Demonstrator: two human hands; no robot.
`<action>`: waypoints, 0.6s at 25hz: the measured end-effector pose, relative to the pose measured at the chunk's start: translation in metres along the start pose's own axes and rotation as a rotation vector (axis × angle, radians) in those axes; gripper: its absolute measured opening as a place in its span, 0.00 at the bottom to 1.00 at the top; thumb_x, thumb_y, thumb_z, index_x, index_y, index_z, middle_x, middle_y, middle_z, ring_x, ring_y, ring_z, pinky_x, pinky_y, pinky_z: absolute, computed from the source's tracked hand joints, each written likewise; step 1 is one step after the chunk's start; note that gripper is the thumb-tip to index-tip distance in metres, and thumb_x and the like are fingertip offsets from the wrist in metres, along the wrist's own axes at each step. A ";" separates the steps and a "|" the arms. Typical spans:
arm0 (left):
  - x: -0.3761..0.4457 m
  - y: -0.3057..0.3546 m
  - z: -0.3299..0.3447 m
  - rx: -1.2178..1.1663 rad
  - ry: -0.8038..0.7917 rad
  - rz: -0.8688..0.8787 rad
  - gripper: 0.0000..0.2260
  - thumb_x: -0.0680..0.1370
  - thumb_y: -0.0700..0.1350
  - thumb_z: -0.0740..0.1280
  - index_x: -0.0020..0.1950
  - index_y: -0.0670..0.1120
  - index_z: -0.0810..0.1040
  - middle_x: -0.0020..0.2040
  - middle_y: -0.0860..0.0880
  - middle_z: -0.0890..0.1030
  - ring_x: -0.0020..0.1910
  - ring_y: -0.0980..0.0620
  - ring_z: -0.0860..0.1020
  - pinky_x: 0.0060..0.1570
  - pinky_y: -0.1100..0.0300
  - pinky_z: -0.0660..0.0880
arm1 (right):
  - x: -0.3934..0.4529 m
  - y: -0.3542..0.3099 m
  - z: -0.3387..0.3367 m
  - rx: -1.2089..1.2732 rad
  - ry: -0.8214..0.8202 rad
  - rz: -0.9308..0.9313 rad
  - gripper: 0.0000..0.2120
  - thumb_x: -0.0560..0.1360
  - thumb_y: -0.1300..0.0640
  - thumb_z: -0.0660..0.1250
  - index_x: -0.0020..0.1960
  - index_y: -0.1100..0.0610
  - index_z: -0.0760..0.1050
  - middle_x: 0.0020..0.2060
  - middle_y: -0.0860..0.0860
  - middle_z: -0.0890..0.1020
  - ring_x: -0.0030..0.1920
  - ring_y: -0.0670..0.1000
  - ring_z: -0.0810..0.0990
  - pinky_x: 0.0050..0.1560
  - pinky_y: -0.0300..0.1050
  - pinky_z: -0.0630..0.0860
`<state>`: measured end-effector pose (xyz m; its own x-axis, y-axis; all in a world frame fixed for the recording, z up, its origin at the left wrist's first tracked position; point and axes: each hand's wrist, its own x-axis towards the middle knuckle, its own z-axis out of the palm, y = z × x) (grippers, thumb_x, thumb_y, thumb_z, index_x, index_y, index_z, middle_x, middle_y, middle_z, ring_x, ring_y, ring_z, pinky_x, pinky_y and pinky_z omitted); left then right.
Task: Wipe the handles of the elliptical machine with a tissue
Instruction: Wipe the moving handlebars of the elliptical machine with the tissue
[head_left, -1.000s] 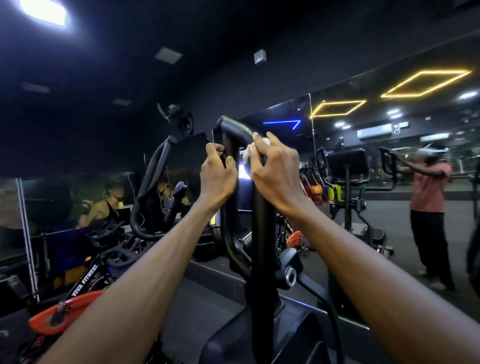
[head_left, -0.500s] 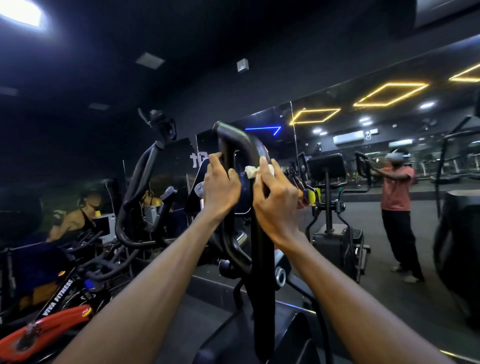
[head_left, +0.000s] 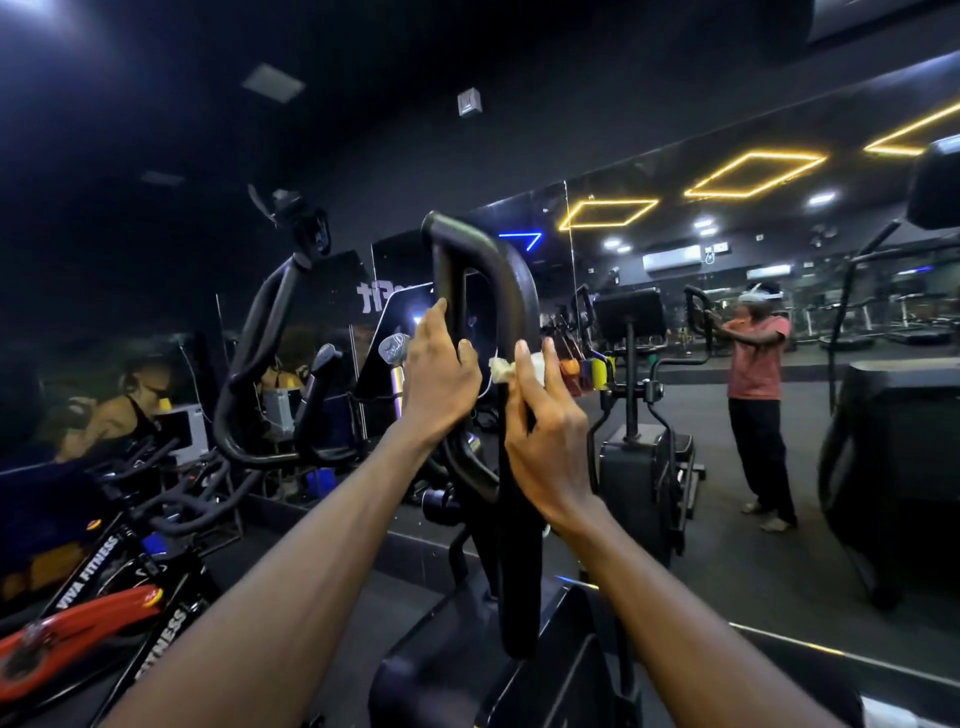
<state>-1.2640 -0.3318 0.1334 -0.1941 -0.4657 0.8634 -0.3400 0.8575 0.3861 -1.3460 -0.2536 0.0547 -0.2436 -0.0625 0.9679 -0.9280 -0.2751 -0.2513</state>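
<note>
Pinching tissue (head_left: 511, 368) against handle (head_left: 506, 270): right hand (head_left: 545, 447) fingers (head_left: 524, 364); left hand (head_left: 439, 384) gripping inner bar.

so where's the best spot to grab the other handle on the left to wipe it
Probably the upright curved stretch of the left handle, below its capped top. Come from the near side and wrap fingers round it: the tube is round, bare, and angled toward the person there.

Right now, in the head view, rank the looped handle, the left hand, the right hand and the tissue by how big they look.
1. Looped handle, largest.
2. Left hand and right hand: they look alike, so no ranking between them.
3. Tissue, smallest; part of it is hidden behind the right hand's fingers.
</note>
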 end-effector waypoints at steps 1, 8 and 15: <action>-0.002 0.001 0.000 0.000 -0.001 -0.003 0.26 0.79 0.40 0.60 0.76 0.40 0.60 0.74 0.41 0.67 0.72 0.44 0.66 0.69 0.55 0.59 | 0.011 0.002 0.002 -0.007 -0.012 -0.007 0.20 0.81 0.62 0.62 0.73 0.61 0.69 0.70 0.68 0.68 0.64 0.63 0.78 0.65 0.48 0.75; -0.019 -0.005 -0.002 -0.017 -0.035 -0.009 0.26 0.79 0.40 0.60 0.77 0.41 0.59 0.76 0.43 0.65 0.74 0.45 0.64 0.72 0.53 0.60 | 0.009 0.004 0.002 -0.029 0.014 -0.016 0.20 0.81 0.62 0.61 0.73 0.59 0.70 0.71 0.68 0.68 0.67 0.63 0.75 0.67 0.48 0.73; -0.040 -0.012 -0.002 -0.016 -0.071 -0.029 0.27 0.78 0.40 0.62 0.77 0.41 0.59 0.76 0.42 0.64 0.75 0.46 0.62 0.72 0.56 0.57 | -0.011 -0.002 -0.002 -0.015 -0.068 0.016 0.19 0.83 0.60 0.58 0.73 0.59 0.69 0.72 0.71 0.63 0.65 0.67 0.75 0.67 0.56 0.74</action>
<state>-1.2500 -0.3226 0.0949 -0.2497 -0.5039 0.8268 -0.3314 0.8468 0.4160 -1.3423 -0.2502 0.0446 -0.2386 -0.1322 0.9621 -0.9284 -0.2596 -0.2659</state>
